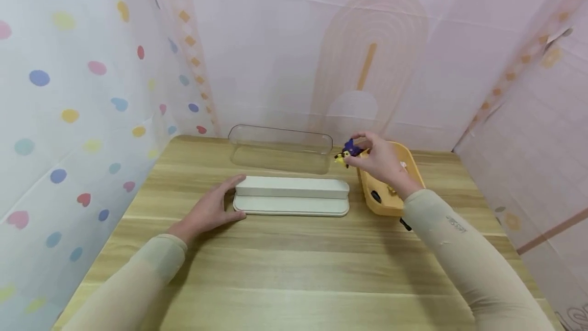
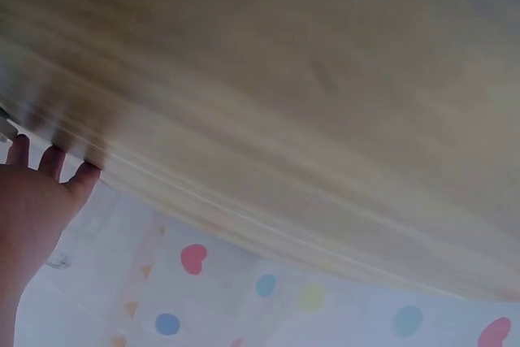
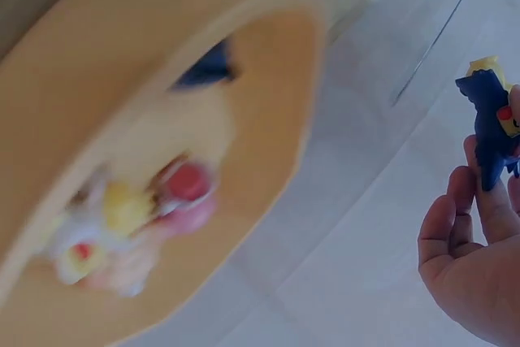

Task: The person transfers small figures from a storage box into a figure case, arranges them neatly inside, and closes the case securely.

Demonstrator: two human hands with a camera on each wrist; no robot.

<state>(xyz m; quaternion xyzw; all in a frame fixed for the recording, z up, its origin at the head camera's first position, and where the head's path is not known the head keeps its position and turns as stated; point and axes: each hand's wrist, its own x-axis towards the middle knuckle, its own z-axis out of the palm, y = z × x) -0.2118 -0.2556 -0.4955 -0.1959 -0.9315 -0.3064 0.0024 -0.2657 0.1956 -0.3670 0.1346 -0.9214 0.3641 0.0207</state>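
Note:
My right hand (image 1: 380, 160) pinches a small dark purple and yellow toy figurine (image 1: 351, 148) between thumb and fingers, above the left rim of an orange-yellow bin (image 1: 417, 170). In the right wrist view, the figurine (image 3: 491, 123) shows its dark blue-purple back, with yellow at its top. A white two-step stand (image 1: 294, 205) lies lengthwise on the table. My left hand (image 1: 210, 208) holds its left end, thumb at the front corner and forefinger at the back corner. The left wrist view catches just the fingers of that hand (image 2: 36, 205) and a sliver of the stand.
Behind the stand, a clear plastic cover (image 1: 281, 148) sits near the back wall. Several small figurines (image 3: 130, 221) lie inside the bin. A small black piece (image 1: 405, 224) is on the table by the bin's front. Patterned cloth (image 1: 275, 40) hangs behind the wooden table (image 1: 275, 280).

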